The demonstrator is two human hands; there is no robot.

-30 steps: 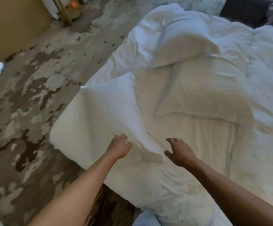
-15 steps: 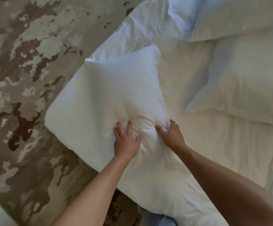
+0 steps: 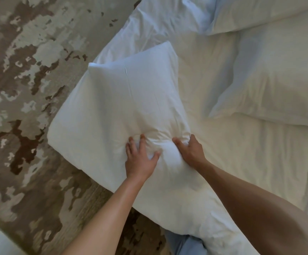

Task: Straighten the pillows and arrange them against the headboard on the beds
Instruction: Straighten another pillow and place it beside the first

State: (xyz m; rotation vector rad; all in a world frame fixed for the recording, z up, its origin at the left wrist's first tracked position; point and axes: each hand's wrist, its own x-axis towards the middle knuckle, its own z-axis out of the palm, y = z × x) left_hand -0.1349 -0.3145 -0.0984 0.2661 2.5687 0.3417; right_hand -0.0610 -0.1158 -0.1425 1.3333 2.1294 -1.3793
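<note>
Pillow (image 3: 116, 111) lies at the bed's (image 3: 241, 172) near corner, just ahead of your two hands and partly over the edge toward the carpet (image 3: 20, 89). Your left hand (image 3: 140, 159) grips a bunch of its cover, fingers curled into the cloth and thumb pinching from the side. Your right hand (image 3: 190, 151), just beside it, also digs its fingers into the same bulge. I think the pillow is light and very soft, so it will sag and fold if you lift it only from this end. Better take it at both short sides. Two more pillows (image 3: 269, 85) lie far beyond your right hand. No headboard shows.
</note>
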